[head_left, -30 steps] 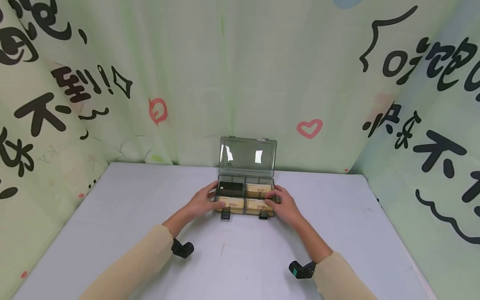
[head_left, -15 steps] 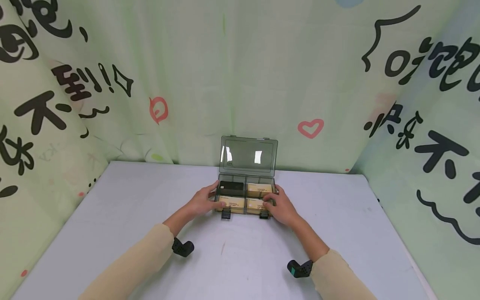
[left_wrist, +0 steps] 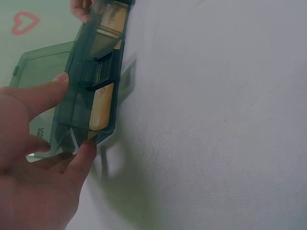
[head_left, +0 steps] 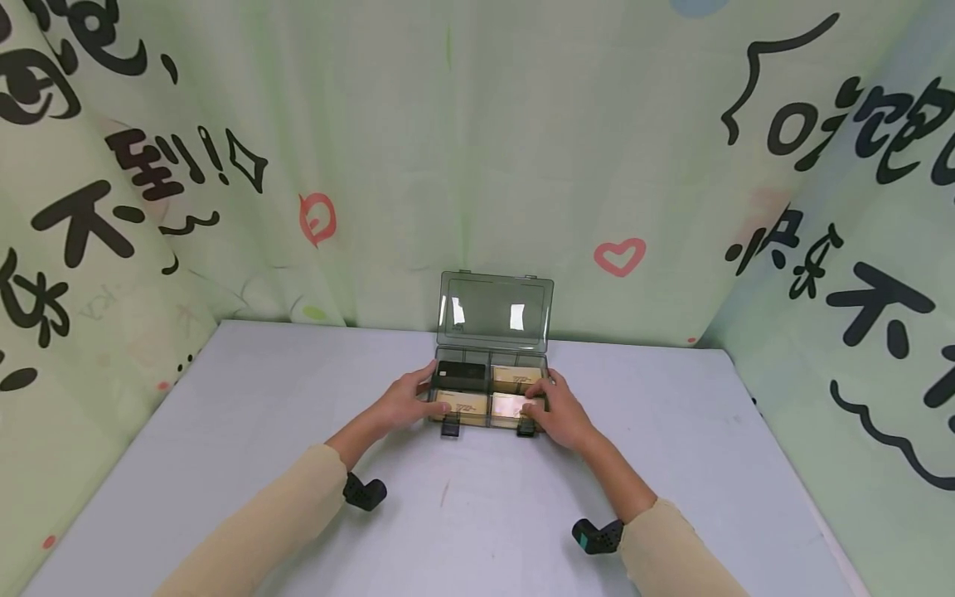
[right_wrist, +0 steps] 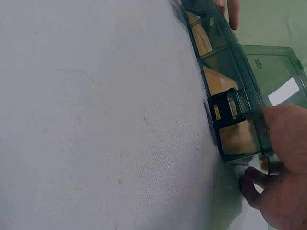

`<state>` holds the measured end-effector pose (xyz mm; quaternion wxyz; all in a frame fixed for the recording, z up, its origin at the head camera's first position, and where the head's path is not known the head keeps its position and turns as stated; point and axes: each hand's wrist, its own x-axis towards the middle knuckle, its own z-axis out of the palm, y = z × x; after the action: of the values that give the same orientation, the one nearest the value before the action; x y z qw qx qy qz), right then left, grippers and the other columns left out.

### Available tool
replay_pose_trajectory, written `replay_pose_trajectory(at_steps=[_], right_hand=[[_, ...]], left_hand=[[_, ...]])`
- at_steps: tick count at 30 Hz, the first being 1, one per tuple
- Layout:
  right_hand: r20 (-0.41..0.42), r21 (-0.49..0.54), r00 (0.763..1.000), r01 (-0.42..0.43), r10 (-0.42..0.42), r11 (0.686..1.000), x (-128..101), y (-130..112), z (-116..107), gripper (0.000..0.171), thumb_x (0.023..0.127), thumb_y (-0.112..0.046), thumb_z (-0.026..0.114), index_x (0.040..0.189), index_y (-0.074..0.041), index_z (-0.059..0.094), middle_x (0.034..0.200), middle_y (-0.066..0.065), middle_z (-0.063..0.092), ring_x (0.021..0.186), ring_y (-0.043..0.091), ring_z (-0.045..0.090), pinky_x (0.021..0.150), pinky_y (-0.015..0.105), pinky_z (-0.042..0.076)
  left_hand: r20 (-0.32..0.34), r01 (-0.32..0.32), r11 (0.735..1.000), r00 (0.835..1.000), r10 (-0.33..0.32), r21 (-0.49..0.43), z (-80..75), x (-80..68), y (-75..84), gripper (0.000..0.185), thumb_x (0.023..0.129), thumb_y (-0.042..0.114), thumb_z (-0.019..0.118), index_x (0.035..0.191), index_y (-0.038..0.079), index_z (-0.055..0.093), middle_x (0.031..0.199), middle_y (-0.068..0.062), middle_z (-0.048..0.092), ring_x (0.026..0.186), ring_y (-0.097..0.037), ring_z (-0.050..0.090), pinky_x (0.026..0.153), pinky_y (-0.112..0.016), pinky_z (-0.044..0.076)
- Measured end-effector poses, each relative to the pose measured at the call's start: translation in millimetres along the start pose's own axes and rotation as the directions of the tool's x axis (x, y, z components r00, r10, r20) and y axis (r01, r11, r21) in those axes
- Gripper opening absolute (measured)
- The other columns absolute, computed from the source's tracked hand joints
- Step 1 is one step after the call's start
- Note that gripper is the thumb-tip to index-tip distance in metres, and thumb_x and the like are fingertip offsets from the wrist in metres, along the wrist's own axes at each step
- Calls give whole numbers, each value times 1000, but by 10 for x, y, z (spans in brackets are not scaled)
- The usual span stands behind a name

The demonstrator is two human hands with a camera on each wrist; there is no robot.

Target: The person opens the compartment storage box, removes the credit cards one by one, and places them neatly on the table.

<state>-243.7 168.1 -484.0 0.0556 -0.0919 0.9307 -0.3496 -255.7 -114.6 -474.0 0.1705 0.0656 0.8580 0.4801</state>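
Note:
A smoked clear plastic box [head_left: 488,417] stands on the grey table [head_left: 261,414], its lid [head_left: 494,308] upright at the back. It has four compartments: a black item [head_left: 458,375] at the back left and tan packets [head_left: 515,378] in the other three. My left hand [head_left: 405,401] holds the box's left end, thumb on the rim and fingers at the side. My right hand [head_left: 561,412] holds the right end, thumb over the front right compartment. In the left wrist view the left hand [left_wrist: 33,163] pinches the corner of the box [left_wrist: 91,81]. In the right wrist view the right hand [right_wrist: 280,163] grips the box [right_wrist: 225,72] beside a latch [right_wrist: 225,111].
Two dark latches [head_left: 449,428] hang open at the box's front edge. A patterned green curtain [head_left: 462,149] closes off the back and both sides of the table. Bare grey tabletop lies on every side of the box.
My right hand has drawn back a little from the back right compartment to the front right corner. The left hand and the box have stayed put.

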Motion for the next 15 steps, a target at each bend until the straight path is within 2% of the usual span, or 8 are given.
replay_pose_trajectory(at_steps=[5, 12, 15], right_hand=[[-18, 79, 1000, 1, 0, 997, -7, -12, -29, 18, 92, -16, 61, 101, -6, 50, 155, 26, 23, 144, 46, 24, 115, 59, 28], [5, 54, 1000, -15, 14, 998, -2, 34, -42, 14, 92, -17, 56, 94, -3, 57, 157, 29, 17, 144, 50, 21, 116, 59, 25], [18, 88, 1000, -18, 16, 996, -15, 35, -50, 14, 94, -15, 57, 96, -1, 58, 157, 29, 16, 144, 50, 18, 117, 60, 21]], left_hand=[[3, 0, 1000, 1000, 0, 9, -2, -5, 7, 88, 88, 23, 72, 156, 15, 17, 161, -13, 22, 142, -35, 35, 115, -50, 33], [5, 0, 1000, 1000, 0, 7, -7, -19, 16, 88, 88, 22, 72, 156, 14, 17, 161, -13, 22, 142, -35, 35, 115, -50, 33], [6, 6, 1000, 1000, -6, 5, -7, -16, 17, 89, 87, 23, 72, 156, 15, 17, 161, -12, 22, 143, -34, 34, 115, -50, 33]])
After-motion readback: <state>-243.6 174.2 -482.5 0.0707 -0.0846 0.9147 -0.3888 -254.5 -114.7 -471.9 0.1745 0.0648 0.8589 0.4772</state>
